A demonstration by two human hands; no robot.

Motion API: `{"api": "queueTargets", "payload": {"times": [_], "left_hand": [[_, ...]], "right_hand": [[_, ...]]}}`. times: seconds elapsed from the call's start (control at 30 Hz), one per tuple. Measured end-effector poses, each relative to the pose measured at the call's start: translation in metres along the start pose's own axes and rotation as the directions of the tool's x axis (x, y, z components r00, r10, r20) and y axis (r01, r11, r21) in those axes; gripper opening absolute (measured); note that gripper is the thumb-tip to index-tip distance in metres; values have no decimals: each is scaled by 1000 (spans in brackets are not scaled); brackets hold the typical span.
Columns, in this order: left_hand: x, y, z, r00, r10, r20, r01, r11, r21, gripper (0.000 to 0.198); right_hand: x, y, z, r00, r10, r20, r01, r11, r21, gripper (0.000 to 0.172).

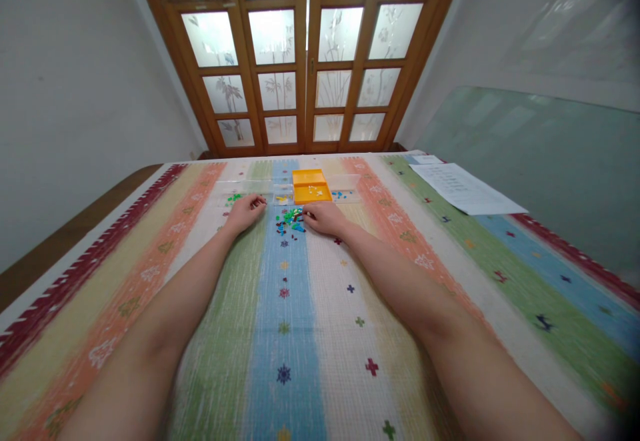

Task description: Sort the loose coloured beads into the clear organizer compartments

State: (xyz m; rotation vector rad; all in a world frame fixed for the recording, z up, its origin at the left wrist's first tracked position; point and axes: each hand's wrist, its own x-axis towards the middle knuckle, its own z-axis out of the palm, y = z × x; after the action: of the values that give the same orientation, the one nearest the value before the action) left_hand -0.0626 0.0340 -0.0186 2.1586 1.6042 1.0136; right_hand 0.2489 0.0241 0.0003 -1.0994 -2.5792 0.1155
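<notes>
A loose pile of small green, blue and dark red pieces [290,217] lies on the striped cloth between my hands. My right hand [325,219] is at the pile's right edge, its fingers curled down and closed; what they hold, if anything, is hidden. To the left of the pile, my left hand [247,212] has its fingers drawn together near a clear tray with green pieces [233,199]. Anything in that pinch is too small to name. Just beyond the hands stands an open orange box [313,192] with several white pieces inside.
Yellow pieces [281,198] sit in a clear compartment left of the orange box, and blue pieces [341,195] in one to its right. Printed paper sheets [463,187] lie at the table's right. Wooden glass-paned doors [305,61] stand behind the table.
</notes>
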Motion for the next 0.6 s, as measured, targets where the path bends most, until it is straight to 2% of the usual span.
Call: {"api": "queueTargets", "payload": {"times": [0.07,0.17,0.27,0.43,0.6], "left_hand": [[4,-7,0,989,-108,-102,104,994,-41,26],[12,-14,0,938,-268,-219,248,962,-114,29],[15,-14,1,909,-327,-260,304,944,-126,33],[11,-6,4,961,-206,-184,197,978,-63,33],[3,4,6,997,-58,-53,60,998,34,28]], "right_hand": [[1,-5,1,1000,-30,1,30,999,-18,24],[3,-13,2,999,-49,3,49,999,-15,25],[2,-17,-1,998,-67,22,66,997,33,23],[-2,-18,-12,991,-95,97,86,992,89,20],[-3,-20,-19,980,-145,136,136,988,76,13]]}}
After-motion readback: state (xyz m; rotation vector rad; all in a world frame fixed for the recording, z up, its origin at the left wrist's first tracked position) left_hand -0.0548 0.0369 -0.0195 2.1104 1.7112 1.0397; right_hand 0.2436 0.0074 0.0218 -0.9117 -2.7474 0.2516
